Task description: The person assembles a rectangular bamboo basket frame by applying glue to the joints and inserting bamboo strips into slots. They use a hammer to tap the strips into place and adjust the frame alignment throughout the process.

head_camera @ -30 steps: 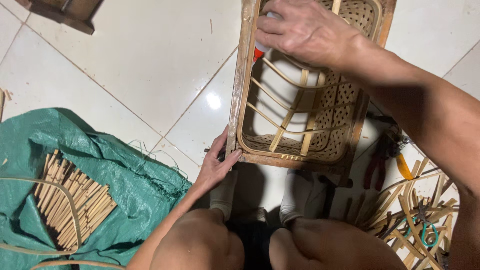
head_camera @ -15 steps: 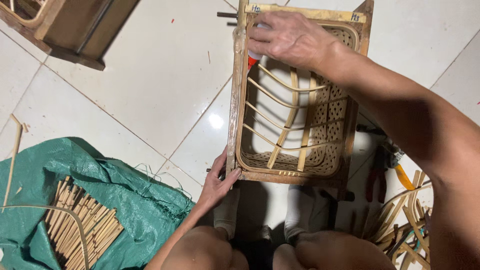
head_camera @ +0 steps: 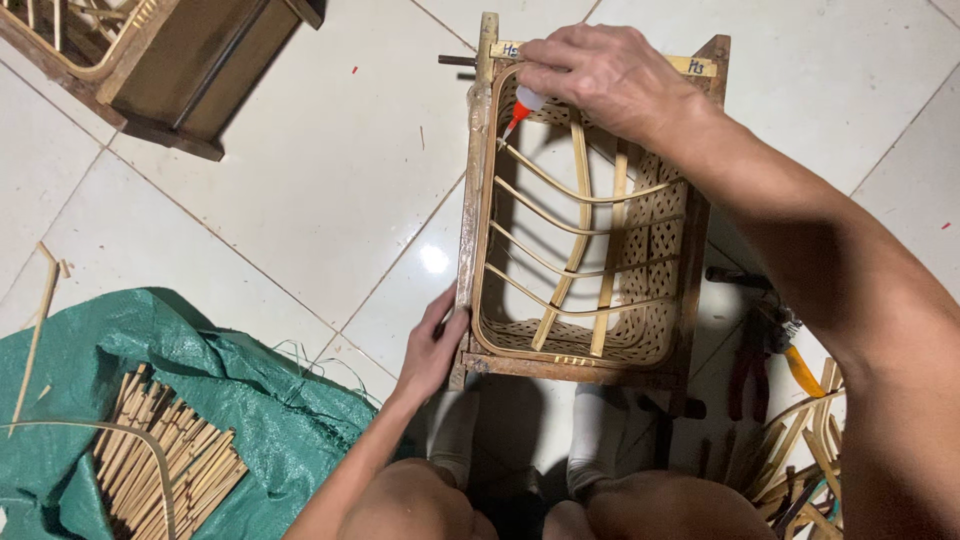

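Note:
A rectangular wooden frame (head_camera: pixel 473 190) holds a half-woven bamboo basket (head_camera: pixel 655 230) with curved strips across its open bottom. My left hand (head_camera: pixel 432 348) grips the frame's near left corner. My right hand (head_camera: pixel 600 72) is over the far edge, shut on a small white glue bottle with a red nozzle (head_camera: pixel 520 108). The nozzle points down at the far left inner corner of the basket. My knees are below the frame.
A green tarp (head_camera: pixel 250 410) at the lower left carries a pile of short bamboo sticks (head_camera: pixel 180 465). A wooden frame with another basket (head_camera: pixel 150 55) sits at the upper left. Pliers (head_camera: pixel 755 350) and loose bamboo strips (head_camera: pixel 800 440) lie at the right on white floor tiles.
The view has tilted so the frame sits lower in the picture. My right hand stays at the far edge, and the glue bottle's nozzle shows more clearly now. My left hand keeps its grip.

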